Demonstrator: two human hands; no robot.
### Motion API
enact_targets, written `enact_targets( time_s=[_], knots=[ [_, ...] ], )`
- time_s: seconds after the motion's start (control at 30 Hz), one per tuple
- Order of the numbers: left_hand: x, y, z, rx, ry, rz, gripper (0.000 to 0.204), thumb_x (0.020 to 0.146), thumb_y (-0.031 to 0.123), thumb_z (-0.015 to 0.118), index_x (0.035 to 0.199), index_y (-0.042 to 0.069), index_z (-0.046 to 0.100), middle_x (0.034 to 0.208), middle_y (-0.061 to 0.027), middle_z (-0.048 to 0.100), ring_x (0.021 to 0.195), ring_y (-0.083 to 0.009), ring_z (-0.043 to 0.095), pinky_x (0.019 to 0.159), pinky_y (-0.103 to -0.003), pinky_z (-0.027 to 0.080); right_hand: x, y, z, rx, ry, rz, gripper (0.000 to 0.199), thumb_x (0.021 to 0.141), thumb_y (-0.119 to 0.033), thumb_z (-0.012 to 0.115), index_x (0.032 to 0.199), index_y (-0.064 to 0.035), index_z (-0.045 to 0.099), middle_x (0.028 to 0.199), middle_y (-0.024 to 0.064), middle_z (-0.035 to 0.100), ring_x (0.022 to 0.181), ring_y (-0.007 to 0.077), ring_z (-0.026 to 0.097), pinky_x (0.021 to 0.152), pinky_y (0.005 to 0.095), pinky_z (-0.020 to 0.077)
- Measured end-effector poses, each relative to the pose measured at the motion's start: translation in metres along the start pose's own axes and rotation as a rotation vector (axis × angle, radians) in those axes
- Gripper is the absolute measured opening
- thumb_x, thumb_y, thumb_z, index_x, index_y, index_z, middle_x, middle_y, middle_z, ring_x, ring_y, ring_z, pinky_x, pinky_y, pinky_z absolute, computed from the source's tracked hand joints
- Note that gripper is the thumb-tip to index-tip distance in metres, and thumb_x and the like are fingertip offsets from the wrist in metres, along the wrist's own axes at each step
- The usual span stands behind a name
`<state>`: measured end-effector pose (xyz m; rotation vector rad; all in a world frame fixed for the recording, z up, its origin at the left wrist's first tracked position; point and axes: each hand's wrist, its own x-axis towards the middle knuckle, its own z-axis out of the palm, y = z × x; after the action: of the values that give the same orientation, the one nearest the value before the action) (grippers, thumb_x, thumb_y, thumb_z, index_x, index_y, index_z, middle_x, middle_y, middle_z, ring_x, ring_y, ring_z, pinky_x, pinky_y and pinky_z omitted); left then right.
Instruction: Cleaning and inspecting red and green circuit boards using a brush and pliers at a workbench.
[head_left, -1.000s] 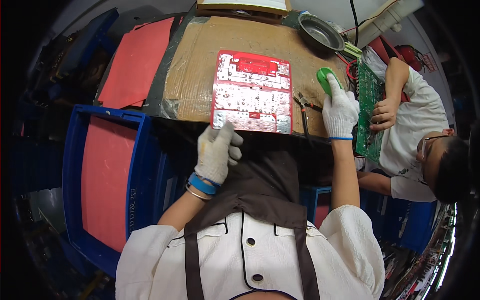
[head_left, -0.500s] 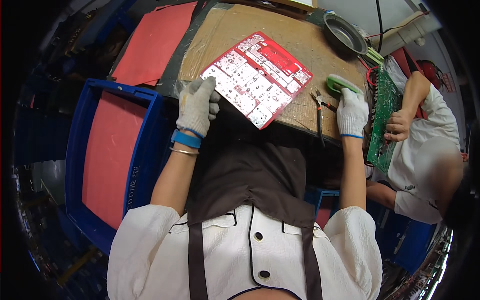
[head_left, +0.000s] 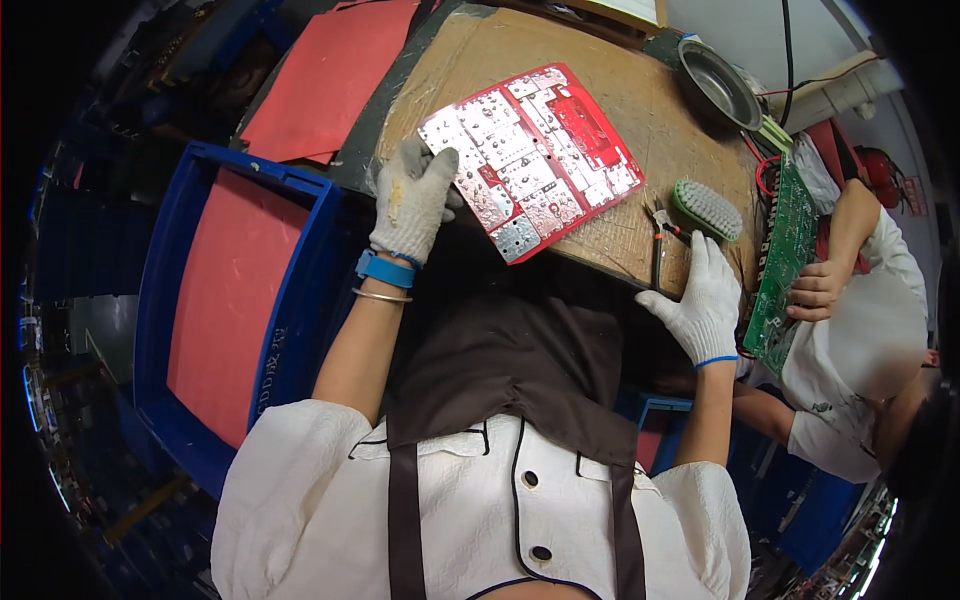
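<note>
Low in the frame's right half, the gloved right hand [head_left: 703, 303] now rests open at the near edge of the cardboard-covered workbench [head_left: 640, 110], having let go of the green-backed scrub brush [head_left: 707, 209], which lies just above it beside small pliers [head_left: 657, 240]. Left of centre, the gloved left hand [head_left: 413, 197] grips the red and silver circuit-board panel [head_left: 530, 160], which has swung further clockwise. A blue plastic crate [head_left: 290, 300] sits left; a co-worker's hand [head_left: 815, 290] holds a green circuit board [head_left: 780, 260] right.
</note>
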<state>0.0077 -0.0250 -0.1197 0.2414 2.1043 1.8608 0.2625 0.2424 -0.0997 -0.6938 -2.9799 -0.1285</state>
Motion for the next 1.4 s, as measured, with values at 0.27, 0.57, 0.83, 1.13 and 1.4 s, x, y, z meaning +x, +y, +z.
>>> enact_targets(
  time_s=[0.27,0.57,0.83,1.13,1.4],
  knots=[
    [0.028,-0.008,-0.003,-0.046,0.041,0.09,0.037,0.1,0.026,0.067,0.121,-0.004,0.063,0.086,-0.0053,0.067,0.061,-0.0088,0.061,0.051,-0.023,0.051,-0.003,-0.014,-0.015,0.065,-0.028,0.009,0.087,0.067,-0.026,0.085,0.143,-0.0005,0.049,0.124,0.0216,0.06,0.112,0.0415,0.058,0.099,0.0502,0.0476],
    [0.017,-0.012,-0.003,-0.181,0.017,0.197,0.044,0.1,0.035,0.07,0.126,-0.001,0.064,0.087,-0.0018,0.066,0.062,-0.0049,0.058,0.051,-0.02,0.048,-0.021,-0.024,-0.041,0.245,-0.063,-0.012,0.051,0.071,-0.017,0.071,0.119,-0.0047,0.061,0.112,0.0198,0.058,0.093,0.0432,0.066,0.081,0.0508,0.0556],
    [0.02,-0.016,-0.004,-0.176,0.002,0.249,0.046,0.101,0.033,0.069,0.131,-0.001,0.062,0.087,-0.0015,0.065,0.064,-0.0051,0.059,0.053,-0.02,0.049,-0.001,-0.052,-0.031,0.441,0.141,-0.067,0.05,0.075,-0.013,0.076,0.121,-0.003,0.06,0.109,0.0176,0.061,0.09,0.0369,0.066,0.081,0.0445,0.0544],
    [0.023,-0.028,-0.006,-0.179,-0.011,0.39,0.053,0.098,0.039,0.075,0.132,0.001,0.061,0.111,-0.005,0.067,0.097,-0.01,0.06,0.084,-0.027,0.051,0.022,-0.098,-0.027,0.492,0.186,-0.222,0.055,0.071,-0.017,0.08,0.122,-0.0054,0.061,0.114,0.0186,0.063,0.103,0.039,0.065,0.089,0.0453,0.0535],
    [0.022,-0.026,-0.001,-0.254,-0.015,0.393,0.049,0.099,0.031,0.073,0.131,-0.004,0.061,0.111,-0.0057,0.067,0.098,-0.0123,0.059,0.088,-0.031,0.051,0.029,-0.119,-0.021,0.453,0.271,-0.229,0.062,0.071,-0.021,0.082,0.128,-0.008,0.061,0.117,0.0171,0.064,0.109,0.0385,0.064,0.094,0.0482,0.05]
  ],
)
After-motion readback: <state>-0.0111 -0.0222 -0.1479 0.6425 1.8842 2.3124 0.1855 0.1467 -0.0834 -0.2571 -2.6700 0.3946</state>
